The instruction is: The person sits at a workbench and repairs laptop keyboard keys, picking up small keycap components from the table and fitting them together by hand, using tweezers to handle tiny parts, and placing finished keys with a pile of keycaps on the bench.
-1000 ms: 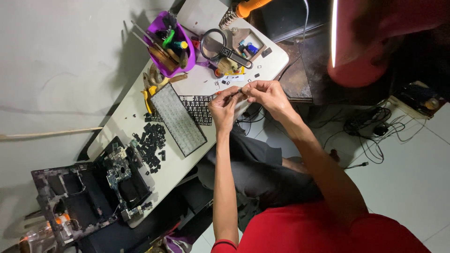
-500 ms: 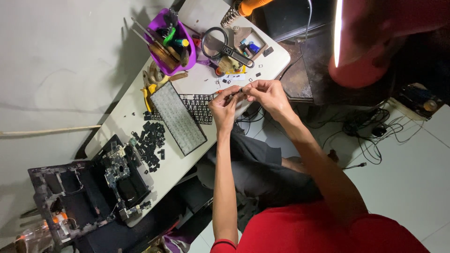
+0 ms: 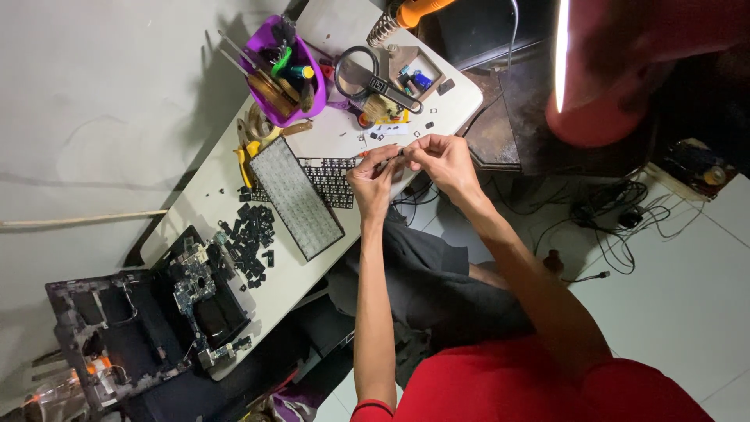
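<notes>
My left hand [image 3: 373,181] and right hand [image 3: 439,159] pinch a thin tool [image 3: 388,162] between closed fingertips over the keyboard [image 3: 332,177]. Judged step: key work in hand. Next move calls for steady, fine placement. Loose keycaps [image 3: 251,238] lie apart.

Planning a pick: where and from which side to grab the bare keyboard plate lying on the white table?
Grip the keyboard plate across its long edges near mid-length, probably from the table's front edge: flat, thin, narrow. The purple tool cup crowds its far end and loose black keycaps its wall side.
</notes>
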